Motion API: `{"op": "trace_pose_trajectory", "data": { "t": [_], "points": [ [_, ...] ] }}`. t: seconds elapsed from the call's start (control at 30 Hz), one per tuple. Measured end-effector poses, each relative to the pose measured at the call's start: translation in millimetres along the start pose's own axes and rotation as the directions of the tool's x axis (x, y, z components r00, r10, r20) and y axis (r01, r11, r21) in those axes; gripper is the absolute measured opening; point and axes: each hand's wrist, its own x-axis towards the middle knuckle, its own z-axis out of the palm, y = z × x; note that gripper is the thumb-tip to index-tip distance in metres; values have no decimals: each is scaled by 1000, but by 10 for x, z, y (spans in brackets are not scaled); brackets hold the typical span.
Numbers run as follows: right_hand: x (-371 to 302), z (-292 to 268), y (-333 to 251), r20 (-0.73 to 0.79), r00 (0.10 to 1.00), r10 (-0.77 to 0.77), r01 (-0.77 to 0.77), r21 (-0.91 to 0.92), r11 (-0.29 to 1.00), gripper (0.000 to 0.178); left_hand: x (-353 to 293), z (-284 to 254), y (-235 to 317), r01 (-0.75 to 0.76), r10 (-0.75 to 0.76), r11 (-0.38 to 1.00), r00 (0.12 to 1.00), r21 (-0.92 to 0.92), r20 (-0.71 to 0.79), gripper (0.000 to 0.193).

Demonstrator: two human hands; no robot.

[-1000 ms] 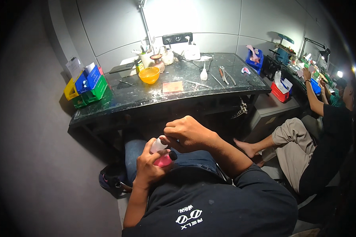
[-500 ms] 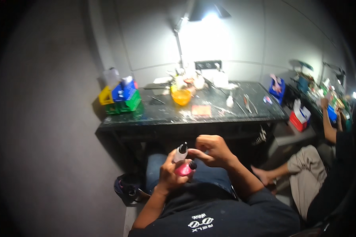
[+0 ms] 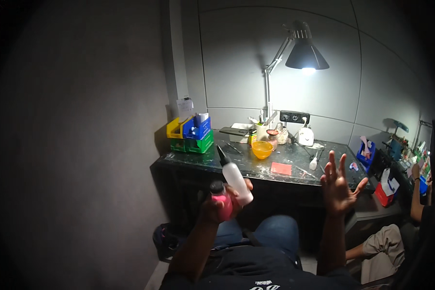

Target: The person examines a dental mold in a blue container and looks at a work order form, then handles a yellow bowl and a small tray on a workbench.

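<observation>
At the near side of a black workbench (image 3: 210, 163), a seated person in a dark T-shirt had both bare hands up over the lap. From where I stood, the left hand (image 3: 212, 212) was closed around two bottles at once. One was a white squeeze bottle (image 3: 238, 183) with a long black nozzle, tilted so that the nozzle pointed up and to the left. Just beside it was a pink bottle (image 3: 222, 205), black-capped and closer to upright. I couldn't tell which fingers pressed on which bottle.

Well apart from these, the right hand (image 3: 340, 191) was raised with its fingers spread and its palm turned back toward the person. It showed in front of the bench's edge, nearest to a small white bottle (image 3: 313, 163) standing on the top.

Left of that bottle lay a flat reddish sheet (image 3: 281, 168), and behind the sheet sat an orange bowl (image 3: 262, 151). A lit desk lamp (image 3: 307, 55) hung over the back. Yellow and blue bins (image 3: 202, 130) were stacked on green ones (image 3: 205, 145) at the bench's left end. Off to the right, a co-worker's hand (image 3: 415, 170) was up at another crowded bench.
</observation>
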Motion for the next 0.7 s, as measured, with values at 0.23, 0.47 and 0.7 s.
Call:
{"op": "trace_pose_trajectory", "data": {
  "t": [0.23,0.47,0.7],
  "points": [
    [-72,80,-92,-45,998,-54,54,2,999,95,352,222,174,11,-34,990,986,140,162,48],
    [-194,17,-183,-21,992,-127,128,13,992,95,686,304,148,63,-136,955,962,291,235,51],
    [-461,-165,-297,-50,974,-219,224,117,968,95,928,514,22,76,-197,914,942,399,272,56]
  ]
}}
